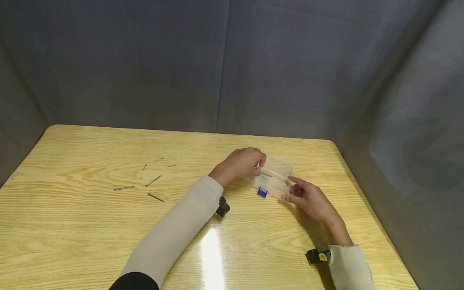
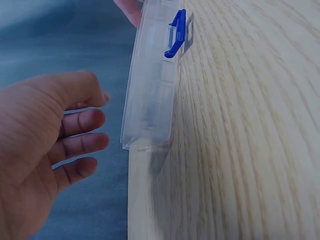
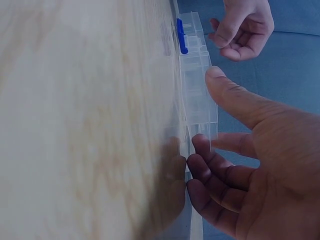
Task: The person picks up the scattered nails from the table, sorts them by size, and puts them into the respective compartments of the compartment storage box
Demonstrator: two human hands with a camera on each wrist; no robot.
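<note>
A clear plastic box point(image 1: 277, 183) with a blue latch point(image 1: 262, 191) at its front lies toward the back right of the table. My left hand point(image 1: 242, 164) hangs over the box's left part, its fingers loosely bent; in the left wrist view nothing shows between them. A thin grey piece point(image 1: 266, 174) shows at the box beside that hand. At the other end, my right hand point(image 1: 308, 198) holds the box's right edge between thumb and index finger. Its other fingers point(image 3: 215, 180) curl beside that end.
On the table's left half lie several loose nails, among them long ones point(image 1: 124, 188) and small ones point(image 1: 171, 165). Grey curtains point(image 1: 163, 68) stand behind the table and along its right side. Each wrist wears a small black camera point(image 1: 222, 206).
</note>
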